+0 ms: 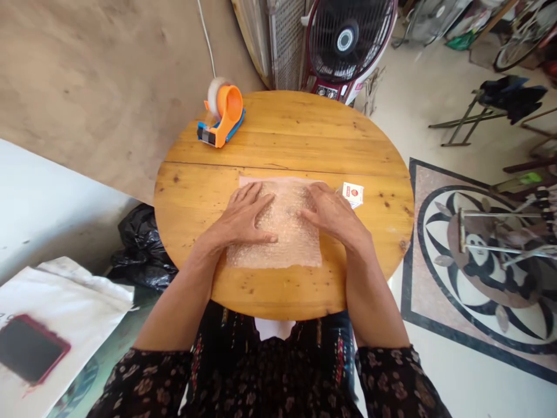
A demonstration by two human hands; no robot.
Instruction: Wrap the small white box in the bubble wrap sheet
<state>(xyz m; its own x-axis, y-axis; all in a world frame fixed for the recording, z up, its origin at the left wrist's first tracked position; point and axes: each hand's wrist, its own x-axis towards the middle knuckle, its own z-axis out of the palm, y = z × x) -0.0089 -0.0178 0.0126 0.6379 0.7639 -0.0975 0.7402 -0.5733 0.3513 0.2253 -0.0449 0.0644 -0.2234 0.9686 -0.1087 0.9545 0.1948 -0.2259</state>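
A sheet of bubble wrap (289, 249) lies flat on the round wooden table (282, 296) in front of me. My left hand (248, 217) rests on its left side, palm down with the fingers spread. On the right side, my right hand (328, 212) lies across the edge of the sheet, fingers stretched out and thumb pointing inward. Just beyond the right hand sits a small white box (353, 194) with a red mark, partly hidden by that hand. An orange and blue tape dispenser (228, 113) with a roll of tape stands at the table's far left.
A dark red fan (346, 40) stands behind the table. Black plastic bags (143, 247) are on the left, near a white cloth or bag (87, 302) with a dark, red-edged phone-like object (32, 348). At right are folding stools (467, 119) on a tiled floor.
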